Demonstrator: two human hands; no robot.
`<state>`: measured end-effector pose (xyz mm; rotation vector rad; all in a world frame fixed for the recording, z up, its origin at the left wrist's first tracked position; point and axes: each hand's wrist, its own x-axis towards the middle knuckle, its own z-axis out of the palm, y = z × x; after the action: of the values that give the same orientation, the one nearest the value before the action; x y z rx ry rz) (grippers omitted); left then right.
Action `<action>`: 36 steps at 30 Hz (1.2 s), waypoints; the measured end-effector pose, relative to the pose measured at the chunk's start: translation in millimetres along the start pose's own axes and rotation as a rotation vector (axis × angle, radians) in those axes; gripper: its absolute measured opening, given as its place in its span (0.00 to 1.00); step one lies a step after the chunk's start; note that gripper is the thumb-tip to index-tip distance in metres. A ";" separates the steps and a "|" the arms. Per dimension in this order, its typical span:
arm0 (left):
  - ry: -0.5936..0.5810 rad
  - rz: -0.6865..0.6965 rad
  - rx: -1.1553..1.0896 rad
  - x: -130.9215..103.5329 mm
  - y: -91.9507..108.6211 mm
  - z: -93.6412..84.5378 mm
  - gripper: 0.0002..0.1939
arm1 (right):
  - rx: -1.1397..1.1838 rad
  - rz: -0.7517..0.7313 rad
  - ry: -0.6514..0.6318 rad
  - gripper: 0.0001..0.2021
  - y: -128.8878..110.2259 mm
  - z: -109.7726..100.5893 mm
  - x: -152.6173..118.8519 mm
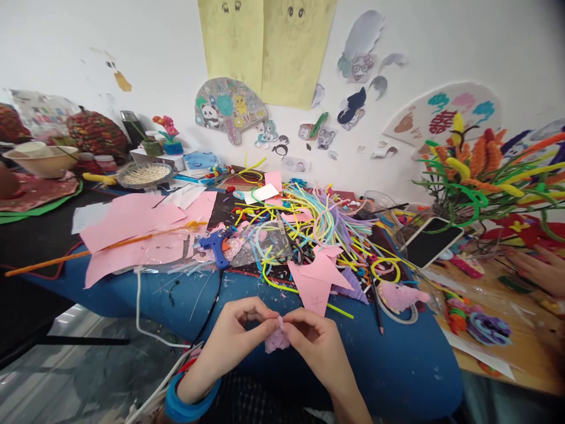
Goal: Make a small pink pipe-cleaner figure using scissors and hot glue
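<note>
A small fuzzy pink-purple piece (277, 337) is pinched between both hands near the table's front edge. My left hand (241, 330) holds its left side with thumb and fingertips; a blue band circles that wrist. On its right side, my right hand (311, 338) grips it the same way, the fingertips of both hands nearly touching. Just beyond the hands lie cut pink paper pieces (313, 285). A blue glue gun (217, 246) rests to the upper left, its black cord running down past my left hand.
Colourful pipe cleaners (326, 221) are heaped mid-table. Large pink sheets (132, 221) lie left, with an orange pipe cleaner across them. A pencil (378, 306) and pink fuzzy figure (399, 296) are right, beyond them a phone (434, 241). Another person's hand (541, 271) is at far right.
</note>
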<state>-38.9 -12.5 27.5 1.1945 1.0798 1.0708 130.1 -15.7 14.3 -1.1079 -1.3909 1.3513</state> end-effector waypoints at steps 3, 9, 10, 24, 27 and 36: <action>0.016 0.025 0.063 -4.7 0.3 0.6 0.08 | -0.087 -0.057 0.024 0.06 -4.7 3.4 -3.8; 0.030 0.111 0.197 -11.7 4.3 3.3 0.08 | -0.310 -0.241 0.136 0.05 -12.8 10.7 -11.4; 0.035 0.126 0.221 -12.6 4.7 3.7 0.08 | -0.348 -0.268 0.153 0.05 -13.8 11.9 -13.0; 0.031 0.308 0.434 -28.4 3.4 1.2 0.11 | -0.566 -0.419 0.241 0.06 -21.8 17.5 -20.4; 0.047 0.364 0.462 -29.9 1.4 2.3 0.12 | -0.593 -0.418 0.261 0.06 -21.3 20.4 -21.4; 0.232 0.262 0.324 -24.3 1.8 7.7 0.05 | -0.325 -0.249 0.166 0.10 -22.3 13.8 -20.9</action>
<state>-35.4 -37.4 31.1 1.5278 1.3394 1.2935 120.7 -39.4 36.1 -1.1796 -1.5996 0.8564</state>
